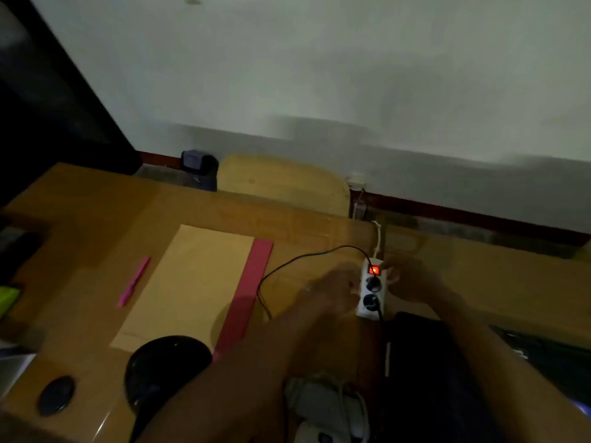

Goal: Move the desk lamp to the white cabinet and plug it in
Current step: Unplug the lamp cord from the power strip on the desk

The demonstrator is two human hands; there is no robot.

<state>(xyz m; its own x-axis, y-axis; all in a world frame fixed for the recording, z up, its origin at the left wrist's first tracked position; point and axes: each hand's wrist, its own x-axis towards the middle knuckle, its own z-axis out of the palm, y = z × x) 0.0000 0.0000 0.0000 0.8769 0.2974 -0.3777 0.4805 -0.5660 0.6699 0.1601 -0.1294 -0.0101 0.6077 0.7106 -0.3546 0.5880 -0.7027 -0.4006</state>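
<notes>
The desk lamp's glossy black round part point(166, 369) sits at the near edge of the wooden desk point(96, 219), partly behind my left forearm. Its thin black cord point(307, 255) arcs across the desk to a white power strip point(371, 292) with a glowing red switch and two black plugs in it. My left hand point(332, 292) is curled against the strip's left side; blur hides its grip. My right hand point(412, 279) holds the strip's right side, fingers by the switch. No white cabinet is in view.
A tan envelope point(192, 282) on a red folder point(252, 289) and a pink pen point(134, 281) lie left of the cord. A dark laptop-like object point(425, 362) and a white adapter with cables point(326, 401) are near me. A chair back point(281, 183) stands beyond the desk.
</notes>
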